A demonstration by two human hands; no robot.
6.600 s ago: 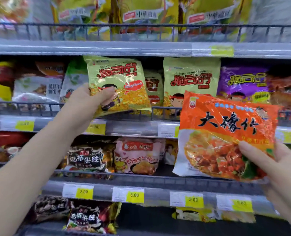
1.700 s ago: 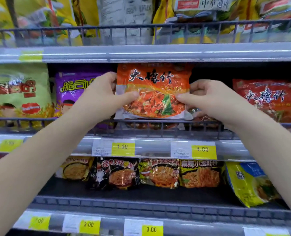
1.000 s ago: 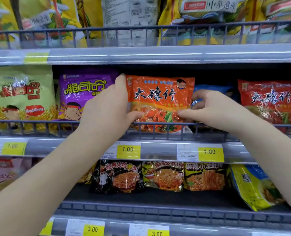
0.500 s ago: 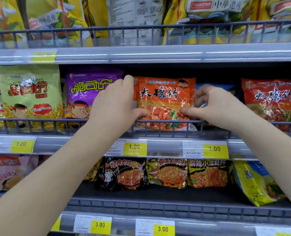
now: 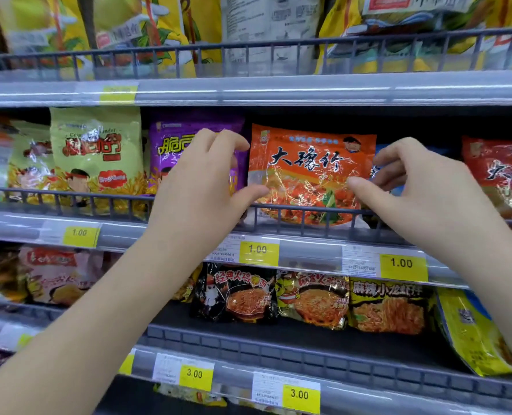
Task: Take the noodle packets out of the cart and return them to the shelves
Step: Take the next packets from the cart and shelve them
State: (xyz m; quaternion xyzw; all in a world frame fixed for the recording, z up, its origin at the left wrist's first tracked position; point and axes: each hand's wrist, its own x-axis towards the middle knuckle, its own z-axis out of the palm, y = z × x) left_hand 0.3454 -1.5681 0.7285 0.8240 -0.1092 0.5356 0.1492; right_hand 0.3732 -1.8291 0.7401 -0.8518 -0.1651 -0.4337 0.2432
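- Since the earlier head-view frames, the orange noodle packet [image 5: 308, 172] has come down to stand upright behind the wire rail [image 5: 69, 194] of the middle shelf [image 5: 159, 229], just beside a purple packet [image 5: 182, 145].
- Left hand [image 5: 197, 187]: the thumb tip rests on the packet's left edge, and the fingers curl clear of it.
- Right hand [image 5: 422, 193]: the thumb lies on the packet's front; I cannot tell whether the fingers pinch its right edge.
- Step, as I judge it: seating and letting go. The next move calls for drawing both hands back without tipping the packet, then fetching another from the cart, which is out of view.
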